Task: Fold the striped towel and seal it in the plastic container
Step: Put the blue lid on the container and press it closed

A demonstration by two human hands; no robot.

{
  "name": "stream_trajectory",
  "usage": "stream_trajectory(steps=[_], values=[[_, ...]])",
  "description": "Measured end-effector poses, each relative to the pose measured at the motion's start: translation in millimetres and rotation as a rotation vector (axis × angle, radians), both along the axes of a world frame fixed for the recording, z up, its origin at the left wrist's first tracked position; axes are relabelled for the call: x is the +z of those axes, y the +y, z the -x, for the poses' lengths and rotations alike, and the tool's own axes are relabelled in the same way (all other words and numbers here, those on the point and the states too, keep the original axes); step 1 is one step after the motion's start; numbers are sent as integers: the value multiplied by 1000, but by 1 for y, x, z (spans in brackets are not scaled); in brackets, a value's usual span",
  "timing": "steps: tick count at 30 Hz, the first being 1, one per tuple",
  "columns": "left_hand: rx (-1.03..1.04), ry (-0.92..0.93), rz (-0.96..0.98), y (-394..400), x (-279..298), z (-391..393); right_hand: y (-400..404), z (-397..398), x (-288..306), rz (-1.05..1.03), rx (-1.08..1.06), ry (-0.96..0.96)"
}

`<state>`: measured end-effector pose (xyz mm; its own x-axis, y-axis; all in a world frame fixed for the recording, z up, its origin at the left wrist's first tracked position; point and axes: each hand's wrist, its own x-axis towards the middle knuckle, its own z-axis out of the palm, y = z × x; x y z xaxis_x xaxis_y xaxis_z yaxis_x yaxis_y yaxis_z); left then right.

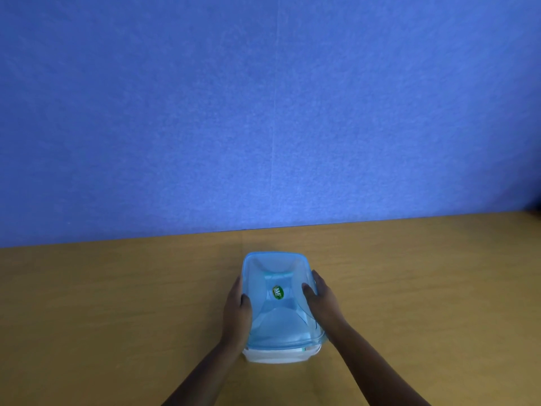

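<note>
Blue translucent plastic lid (279, 291) already sits on the white rectangular plastic container (278, 355) on the wooden tabletop (117, 303), my left hand (237, 313) and right hand (321, 300) clasp its sides, thumbs pressing the lid, so I judge only sealing remains; the towel I cannot see.

A single head-worn view looks forward and slightly down, seemingly close over the table (117, 303) toward the blue wall (263, 112).
</note>
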<state>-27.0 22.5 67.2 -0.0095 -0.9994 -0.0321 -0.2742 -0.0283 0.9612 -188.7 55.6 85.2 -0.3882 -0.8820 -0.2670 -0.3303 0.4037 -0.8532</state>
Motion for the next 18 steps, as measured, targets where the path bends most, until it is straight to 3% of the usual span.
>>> stream_trajectory(steps=[18], values=[[-27, -39, 40, 9, -12, -10, 12, -8, -17, 83, -17, 21]])
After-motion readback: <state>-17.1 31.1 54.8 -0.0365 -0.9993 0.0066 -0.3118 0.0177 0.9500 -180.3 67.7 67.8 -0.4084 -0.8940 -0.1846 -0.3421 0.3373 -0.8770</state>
